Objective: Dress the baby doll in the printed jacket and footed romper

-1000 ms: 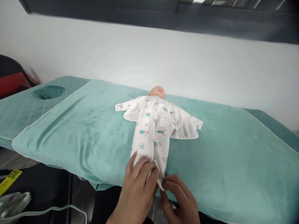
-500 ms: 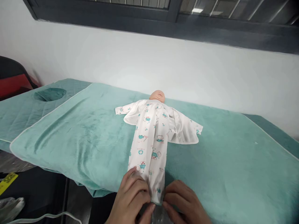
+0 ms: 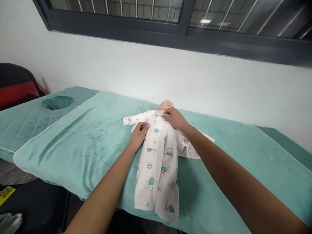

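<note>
A baby doll point(image 3: 166, 104) lies on its back, its head toward the wall. Under it spreads a white baby jacket point(image 3: 188, 148) with both sleeves stretched out. White printed baby trousers point(image 3: 158, 156) lie lengthwise over the doll's body, the top just below its chin and the two leg ends near the bed's front edge. At the left edge of the trousers' upper part, my left hand point(image 3: 139, 134) is closed with curled fingers on the cloth. My right hand point(image 3: 175, 118) pinches the cloth at the top, close to the doll's neck; its fingertips are partly hidden.
A green velvety cover point(image 3: 97, 130) lies over the massage bed, which has a face hole point(image 3: 58, 102) at the left. Behind runs a white wall point(image 3: 151, 71) below a dark window frame point(image 3: 117, 31). A black and red chair point(image 3: 18, 86) stands far left.
Both hands have let go of the trouser leg ends at the front and moved up to the trousers' top. The leg ends now lie loose and spread apart.
</note>
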The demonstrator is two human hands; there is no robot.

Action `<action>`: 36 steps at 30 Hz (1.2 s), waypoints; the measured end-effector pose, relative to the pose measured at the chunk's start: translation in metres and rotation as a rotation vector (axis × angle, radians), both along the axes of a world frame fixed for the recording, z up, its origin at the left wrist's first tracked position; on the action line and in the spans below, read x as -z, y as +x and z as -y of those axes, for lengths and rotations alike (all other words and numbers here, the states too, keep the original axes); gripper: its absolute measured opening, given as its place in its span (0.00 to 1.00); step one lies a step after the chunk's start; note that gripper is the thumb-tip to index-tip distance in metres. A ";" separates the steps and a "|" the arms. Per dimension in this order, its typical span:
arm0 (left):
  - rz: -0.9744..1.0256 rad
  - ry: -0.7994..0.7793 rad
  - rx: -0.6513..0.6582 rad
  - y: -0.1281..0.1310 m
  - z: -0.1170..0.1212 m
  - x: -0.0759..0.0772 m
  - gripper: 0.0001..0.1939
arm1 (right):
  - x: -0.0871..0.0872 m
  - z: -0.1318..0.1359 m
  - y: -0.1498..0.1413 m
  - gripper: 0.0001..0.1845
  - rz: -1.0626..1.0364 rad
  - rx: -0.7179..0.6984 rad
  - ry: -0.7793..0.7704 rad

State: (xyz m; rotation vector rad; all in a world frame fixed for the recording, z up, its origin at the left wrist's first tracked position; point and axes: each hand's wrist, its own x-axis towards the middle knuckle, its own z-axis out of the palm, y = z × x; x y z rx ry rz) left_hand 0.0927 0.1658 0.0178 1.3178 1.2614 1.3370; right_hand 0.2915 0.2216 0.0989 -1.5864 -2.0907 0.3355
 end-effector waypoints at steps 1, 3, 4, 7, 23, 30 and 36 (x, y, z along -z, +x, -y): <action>-0.024 0.005 0.011 0.001 -0.005 0.001 0.14 | -0.003 -0.009 0.000 0.08 0.027 -0.024 -0.038; -0.049 0.014 0.030 0.002 -0.009 0.004 0.14 | -0.009 -0.021 0.002 0.10 0.066 -0.062 -0.093; -0.056 0.018 0.039 0.001 -0.010 0.005 0.15 | -0.013 -0.025 0.004 0.11 0.084 -0.083 -0.117; -0.066 0.026 0.047 -0.003 -0.010 0.007 0.15 | -0.020 -0.036 0.007 0.14 0.124 -0.161 -0.182; 0.052 0.030 -0.005 -0.003 -0.011 0.007 0.09 | 0.008 -0.062 -0.018 0.11 0.186 -0.056 0.003; 0.013 0.085 -0.047 -0.004 -0.010 0.010 0.04 | 0.000 -0.059 -0.032 0.17 0.296 -0.115 -0.169; -0.117 0.136 -0.120 -0.005 -0.012 0.017 0.02 | -0.013 -0.062 -0.045 0.13 0.421 -0.195 -0.285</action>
